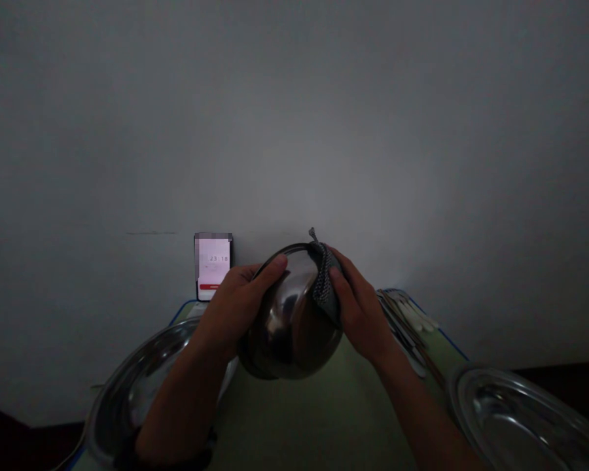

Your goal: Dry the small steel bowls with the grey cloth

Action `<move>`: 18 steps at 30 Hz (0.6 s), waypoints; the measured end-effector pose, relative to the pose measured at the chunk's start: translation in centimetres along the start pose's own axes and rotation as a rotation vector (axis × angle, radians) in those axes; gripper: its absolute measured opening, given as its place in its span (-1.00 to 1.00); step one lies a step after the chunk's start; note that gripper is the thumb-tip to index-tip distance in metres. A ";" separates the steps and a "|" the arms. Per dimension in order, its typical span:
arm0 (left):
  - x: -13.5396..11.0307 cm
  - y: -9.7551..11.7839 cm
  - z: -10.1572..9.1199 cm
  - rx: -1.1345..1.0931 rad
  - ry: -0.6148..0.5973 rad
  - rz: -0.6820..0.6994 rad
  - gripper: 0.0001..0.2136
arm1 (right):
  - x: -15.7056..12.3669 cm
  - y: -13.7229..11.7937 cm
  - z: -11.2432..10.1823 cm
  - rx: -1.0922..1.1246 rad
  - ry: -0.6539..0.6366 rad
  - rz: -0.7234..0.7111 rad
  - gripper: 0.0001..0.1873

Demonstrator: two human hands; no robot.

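A shiny metal bowl [289,320] is held up in front of me, tilted, its rounded outside facing me. My left hand [245,294] grips its left rim, thumb lying on the outer wall and fingers hidden behind. On the right side, my right hand [356,301] is closed on a grey patterned cloth [325,281], which it presses against the bowl's rim and outer wall. A small twisted end of the cloth sticks up above the rim. The bowl's inside is hidden from view.
A large metal basin [103,405] stands at left, partly behind my left forearm. A phone [213,261] showing 23:18 leans against the wall. Several utensils [407,320] lie at right, near an oval metal tray [464,392]. The green table [319,418] meets the wall.
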State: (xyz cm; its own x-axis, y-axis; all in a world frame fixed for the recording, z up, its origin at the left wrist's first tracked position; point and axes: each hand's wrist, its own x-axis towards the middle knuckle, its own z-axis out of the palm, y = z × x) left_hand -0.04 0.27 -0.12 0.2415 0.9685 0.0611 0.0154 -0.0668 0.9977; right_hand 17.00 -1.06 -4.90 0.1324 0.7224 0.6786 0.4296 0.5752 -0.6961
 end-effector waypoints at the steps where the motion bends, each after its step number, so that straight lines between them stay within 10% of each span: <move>1: 0.0 0.0 0.0 0.001 -0.001 -0.003 -0.59 | 0.0 0.0 0.0 0.000 -0.001 0.007 -0.50; 18: -0.1 0.2 0.2 0.016 0.008 -0.014 -0.61 | 0.1 -0.2 0.1 -0.007 -0.013 0.031 -0.50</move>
State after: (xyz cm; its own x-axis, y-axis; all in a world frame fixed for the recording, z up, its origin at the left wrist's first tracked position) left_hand 0.09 0.14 0.03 0.2333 0.9713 0.0474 0.0342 -0.0569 0.9978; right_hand 16.87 -1.07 -4.75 0.1341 0.7451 0.6533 0.4314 0.5496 -0.7154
